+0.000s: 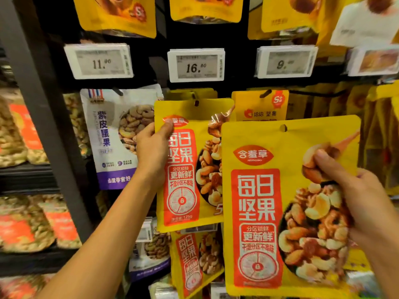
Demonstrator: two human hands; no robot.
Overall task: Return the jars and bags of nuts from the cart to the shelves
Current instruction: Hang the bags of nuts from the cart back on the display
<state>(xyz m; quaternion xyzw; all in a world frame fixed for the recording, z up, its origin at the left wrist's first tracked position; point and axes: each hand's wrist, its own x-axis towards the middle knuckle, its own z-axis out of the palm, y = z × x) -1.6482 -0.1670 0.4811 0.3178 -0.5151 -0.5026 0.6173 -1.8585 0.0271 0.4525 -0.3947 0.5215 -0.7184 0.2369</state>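
Two yellow bags of mixed nuts with red labels are up at the hanging display. My left hand [153, 147] grips the left edge of the farther bag [190, 169], whose hang hole sits at a black peg [195, 98] with more yellow bags behind it. My right hand [354, 195] pinches the right side of the nearer bag [269, 212], held in front of the display, its hang hole free of any peg. The nearer bag overlaps the farther bag's right edge. The cart is out of view.
White price tags [196, 65] reading 11.90, 16.80 and 9 run above the pegs. A white and purple cashew bag [112, 137] hangs at left beside a grey upright post [43, 104]. More yellow bags [194, 262] hang below and at right. Shelves of packed nuts [26, 223] lie far left.
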